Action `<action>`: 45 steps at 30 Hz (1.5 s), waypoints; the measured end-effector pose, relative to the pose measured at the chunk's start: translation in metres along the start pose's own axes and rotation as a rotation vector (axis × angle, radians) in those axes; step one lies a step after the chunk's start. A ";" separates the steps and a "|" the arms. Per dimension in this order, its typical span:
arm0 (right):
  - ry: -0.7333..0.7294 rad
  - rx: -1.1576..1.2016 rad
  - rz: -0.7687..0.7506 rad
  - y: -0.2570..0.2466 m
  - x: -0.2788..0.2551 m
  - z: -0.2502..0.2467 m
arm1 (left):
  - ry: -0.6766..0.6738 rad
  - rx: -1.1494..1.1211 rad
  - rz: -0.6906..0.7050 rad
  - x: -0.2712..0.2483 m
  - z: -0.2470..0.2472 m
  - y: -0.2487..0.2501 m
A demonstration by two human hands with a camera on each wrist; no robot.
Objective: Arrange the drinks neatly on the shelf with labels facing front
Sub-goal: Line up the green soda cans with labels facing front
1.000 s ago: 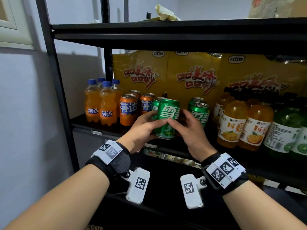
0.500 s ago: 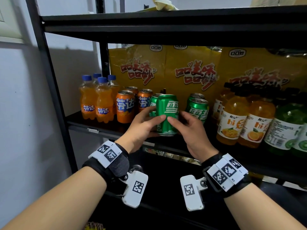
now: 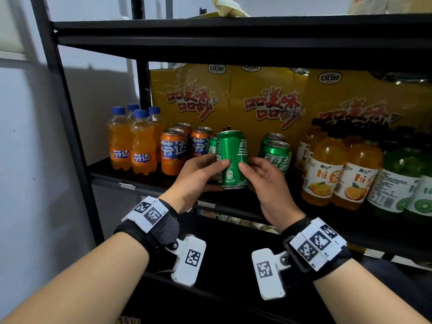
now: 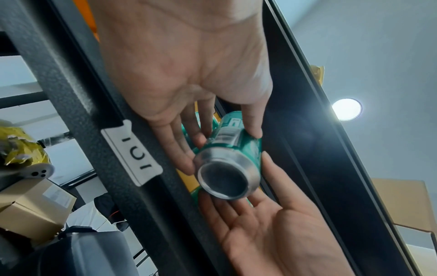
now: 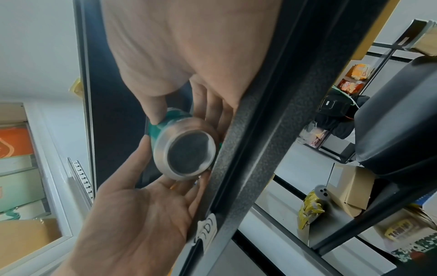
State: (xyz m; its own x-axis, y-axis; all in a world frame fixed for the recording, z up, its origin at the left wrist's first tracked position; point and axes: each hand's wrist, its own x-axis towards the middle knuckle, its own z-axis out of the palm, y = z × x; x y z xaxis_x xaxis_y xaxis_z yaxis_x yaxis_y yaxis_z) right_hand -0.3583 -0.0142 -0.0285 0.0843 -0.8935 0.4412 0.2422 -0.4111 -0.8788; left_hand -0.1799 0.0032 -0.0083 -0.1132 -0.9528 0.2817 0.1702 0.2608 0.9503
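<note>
Both hands, the left hand [image 3: 198,176] and right hand [image 3: 268,181], pinch the green can [image 3: 231,160] just above the front edge of the shelf [image 3: 145,183], label turned partly rightward; it seems mid-rotation, so next twist it forward and set it down.

Behind the drinks you see large yellow snack bags [image 3: 264,101] with red lettering. A crumpled yellow wrapper [image 3: 230,9] lies on the board above. From your left wrist, a round ceiling lamp [image 4: 346,109] glows, and cardboard boxes [image 4: 33,209] sit lower left.
</note>
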 end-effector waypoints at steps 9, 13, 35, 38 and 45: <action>0.008 -0.007 -0.024 -0.003 -0.002 0.000 | -0.044 -0.010 -0.095 0.002 0.001 0.003; 0.023 -0.024 -0.005 -0.001 -0.002 0.000 | -0.016 -0.033 -0.114 0.004 0.002 0.001; 0.073 -0.030 0.010 -0.004 -0.005 0.002 | -0.032 -0.063 -0.034 0.000 -0.005 -0.004; 0.037 -0.047 -0.022 -0.004 -0.007 0.003 | -0.034 -0.033 -0.025 -0.002 -0.001 -0.003; 0.029 -0.047 -0.014 -0.006 -0.009 0.001 | -0.055 -0.009 -0.048 -0.003 0.000 0.000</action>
State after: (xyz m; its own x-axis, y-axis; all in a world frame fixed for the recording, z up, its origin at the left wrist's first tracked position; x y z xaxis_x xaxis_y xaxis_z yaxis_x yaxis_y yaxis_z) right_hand -0.3594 -0.0038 -0.0267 0.0529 -0.8920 0.4489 0.1974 -0.4313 -0.8804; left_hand -0.1796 0.0060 -0.0088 -0.1748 -0.9542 0.2428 0.1721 0.2132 0.9617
